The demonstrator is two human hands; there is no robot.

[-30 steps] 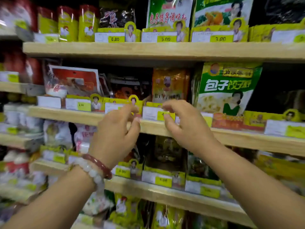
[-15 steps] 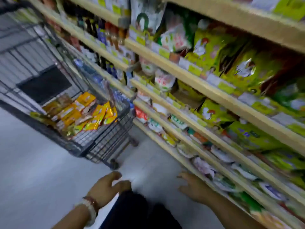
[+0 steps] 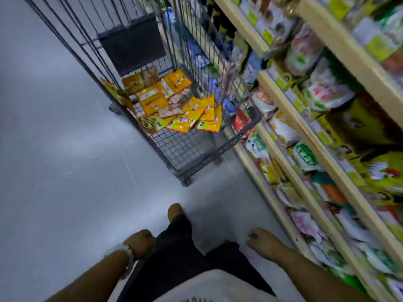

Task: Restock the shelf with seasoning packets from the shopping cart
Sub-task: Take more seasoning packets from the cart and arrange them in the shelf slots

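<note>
Both hands hang low at bottom of frame, holding nothing. Left hand [image 3: 141, 241], lower centre-left, fingers loosely curled inward, empty; a pale bracelet [image 3: 126, 253] on the wrist. Right hand [image 3: 260, 239], lower centre-right, also empty w/ fingers loosely curled, near the base of the shelf unit but not touching it. Blur makes finer finger detail hard to read.

Between the hands: dark trousers [image 3: 181, 253] and one foot in a tan shoe [image 3: 174, 211] stepping fwd on the grey floor [image 3: 54, 171]. A light-coloured top [image 3: 209, 286] shows at the very bottom edge.

Further out, upper centre of frame: the wire shopping cart [image 3: 185, 153], dark grey, standing on the floor just beside the shelves. Seasoning packets [image 3: 174, 101] lie in a loose heap on the cart's bottom, mostly yellow/orange, some overlapping, a few w/ brownish or green print; one packet leans against the cart's left wall. A dark panel [image 3: 133, 44] sits at the far end of the cart. Hands are well apart from the packets.

Right side of frame, top to bottom: the shelf unit [image 3: 309, 136], pale wood-coloured boards running diagonally, several tiers, packed w/ bags in green, white, yellow, red. Price tags along the board edges, too blurred to read.
</note>
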